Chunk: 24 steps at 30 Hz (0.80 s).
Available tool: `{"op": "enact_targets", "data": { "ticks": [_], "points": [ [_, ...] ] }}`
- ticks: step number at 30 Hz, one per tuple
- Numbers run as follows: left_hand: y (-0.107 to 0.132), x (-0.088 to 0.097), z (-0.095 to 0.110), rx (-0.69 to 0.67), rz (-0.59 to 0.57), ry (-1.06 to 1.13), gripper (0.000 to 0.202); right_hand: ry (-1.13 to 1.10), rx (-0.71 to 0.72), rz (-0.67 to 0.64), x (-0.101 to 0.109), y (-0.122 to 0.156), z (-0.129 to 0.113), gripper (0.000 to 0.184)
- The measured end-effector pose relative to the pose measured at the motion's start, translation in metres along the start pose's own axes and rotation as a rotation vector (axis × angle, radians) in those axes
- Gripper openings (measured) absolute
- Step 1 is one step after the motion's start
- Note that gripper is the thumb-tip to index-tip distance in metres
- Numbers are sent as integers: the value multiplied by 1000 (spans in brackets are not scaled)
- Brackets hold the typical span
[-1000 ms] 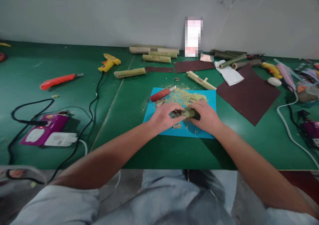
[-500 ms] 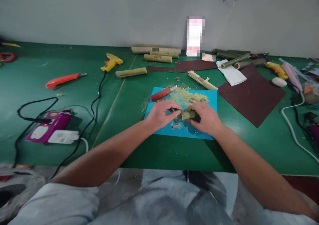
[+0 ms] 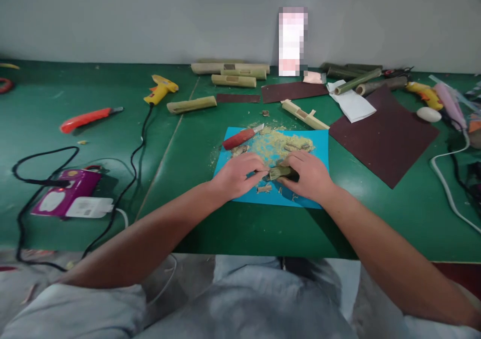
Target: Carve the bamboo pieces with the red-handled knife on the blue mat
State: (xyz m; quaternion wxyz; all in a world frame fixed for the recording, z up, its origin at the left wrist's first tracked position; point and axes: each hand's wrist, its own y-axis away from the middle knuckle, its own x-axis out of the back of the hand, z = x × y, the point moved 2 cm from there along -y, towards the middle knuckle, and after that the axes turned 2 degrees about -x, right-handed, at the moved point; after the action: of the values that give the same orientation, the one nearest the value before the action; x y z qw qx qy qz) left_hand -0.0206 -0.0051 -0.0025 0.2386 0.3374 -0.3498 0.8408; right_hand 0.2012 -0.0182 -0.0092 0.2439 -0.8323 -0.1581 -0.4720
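Barely anything has shifted over the last second: both hands stay over the blue sheet (image 3: 320,143) on the green table (image 3: 195,229), and the short bamboo piece (image 3: 280,172) remains between them, just above the sheet's middle. The one small change is on the left, where the fingers have drawn in and closed up against the piece's end, so the work on it seems to be going on in place rather than moving elsewhere.

The left hand (image 3: 236,177) is curled, its fingertips pinching the left end of the bamboo piece (whether a small dark scrap sits under those tips I cannot tell). The right hand (image 3: 306,175) is closed around the other end, covering most of it.

Just behind the hands lies a heap of pale shavings (image 3: 276,143), with a red-handled knife (image 3: 242,137) resting untouched beside it. A dark sheet of sandpaper (image 3: 387,138) lies well apart to the right.
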Motion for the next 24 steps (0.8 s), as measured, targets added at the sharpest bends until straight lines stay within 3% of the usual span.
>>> {"op": "enact_targets", "data": {
  "ticks": [16, 24],
  "points": [
    [-9, -1, 7, 1, -133, -44, 20, -21, -46, -16, -4, 2, 1, 25],
    [-9, -1, 6, -53, -67, -73, 17, 6, -1, 13, -2, 1, 0, 23]
  ]
}}
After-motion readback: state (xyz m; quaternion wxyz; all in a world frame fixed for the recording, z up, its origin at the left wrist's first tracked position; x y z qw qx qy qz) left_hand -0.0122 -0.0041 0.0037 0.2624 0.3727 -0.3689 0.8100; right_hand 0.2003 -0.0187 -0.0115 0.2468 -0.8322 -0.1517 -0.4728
